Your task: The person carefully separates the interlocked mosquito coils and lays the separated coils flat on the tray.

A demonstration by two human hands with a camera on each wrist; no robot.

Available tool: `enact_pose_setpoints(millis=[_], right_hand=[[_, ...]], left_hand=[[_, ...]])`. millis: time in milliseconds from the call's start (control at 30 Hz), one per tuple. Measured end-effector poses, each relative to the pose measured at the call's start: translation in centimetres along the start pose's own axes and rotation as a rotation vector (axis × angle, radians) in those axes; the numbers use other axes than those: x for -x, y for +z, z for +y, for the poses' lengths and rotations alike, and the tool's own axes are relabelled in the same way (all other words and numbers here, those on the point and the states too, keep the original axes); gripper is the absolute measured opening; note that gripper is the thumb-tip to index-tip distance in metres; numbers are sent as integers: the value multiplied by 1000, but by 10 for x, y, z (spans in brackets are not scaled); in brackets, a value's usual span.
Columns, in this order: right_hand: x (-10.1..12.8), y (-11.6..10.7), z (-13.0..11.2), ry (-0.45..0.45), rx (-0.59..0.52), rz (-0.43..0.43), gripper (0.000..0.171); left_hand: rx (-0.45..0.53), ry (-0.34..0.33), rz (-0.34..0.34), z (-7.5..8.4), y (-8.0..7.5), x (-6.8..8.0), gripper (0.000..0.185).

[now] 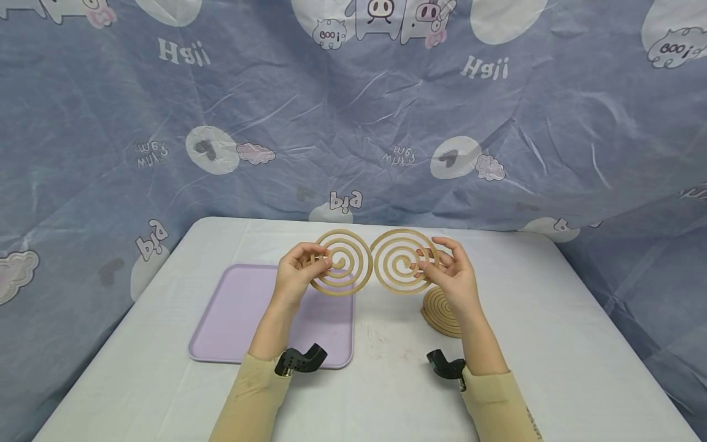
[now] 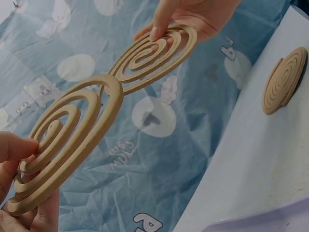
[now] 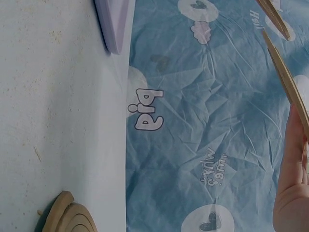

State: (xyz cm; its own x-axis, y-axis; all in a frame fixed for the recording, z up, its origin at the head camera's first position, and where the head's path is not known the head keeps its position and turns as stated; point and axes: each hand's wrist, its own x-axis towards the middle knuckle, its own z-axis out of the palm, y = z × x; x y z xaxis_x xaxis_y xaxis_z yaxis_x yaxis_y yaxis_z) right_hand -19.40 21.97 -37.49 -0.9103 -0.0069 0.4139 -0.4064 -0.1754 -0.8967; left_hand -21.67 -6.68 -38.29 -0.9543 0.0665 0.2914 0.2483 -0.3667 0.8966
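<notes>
In the head view, my left hand (image 1: 291,273) pinches a tan mosquito coil (image 1: 339,264) by its left side, thumb in front. A second mosquito coil (image 1: 405,231) is held between the thumb and fingers of my right hand (image 1: 459,279). Both spirals are raised above the table, faces toward the head camera, their near edges meeting or almost meeting. From the left wrist, the left coil (image 2: 91,135) overlaps the right coil (image 2: 157,82) in view; whether they touch I cannot tell. The right wrist view catches the right coil edge-on, beside part of the right hand (image 3: 293,203).
A stack of mosquito coils (image 1: 439,314) lies on the white table (image 1: 386,380) below my right hand, partly hidden by that forearm. Under the left arm is a shallow purple tray (image 1: 237,313). Tan crumbs dot the tabletop. A blue printed cloth (image 1: 342,110) hangs behind.
</notes>
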Motion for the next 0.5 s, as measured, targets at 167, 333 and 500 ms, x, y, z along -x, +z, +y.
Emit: enact_pose_setpoints(millis=[167,333,500], right_hand=[[0,3,2,16,-35,7,35],[0,5,2,44,-13,46,21],[0,5,2,77,50,10,21]], left_hand=[[-1,-5,-2,1,1,0,19],[-10,-10,2,1,0,0,23],[-24,-20,-2,0,-1,0,21]])
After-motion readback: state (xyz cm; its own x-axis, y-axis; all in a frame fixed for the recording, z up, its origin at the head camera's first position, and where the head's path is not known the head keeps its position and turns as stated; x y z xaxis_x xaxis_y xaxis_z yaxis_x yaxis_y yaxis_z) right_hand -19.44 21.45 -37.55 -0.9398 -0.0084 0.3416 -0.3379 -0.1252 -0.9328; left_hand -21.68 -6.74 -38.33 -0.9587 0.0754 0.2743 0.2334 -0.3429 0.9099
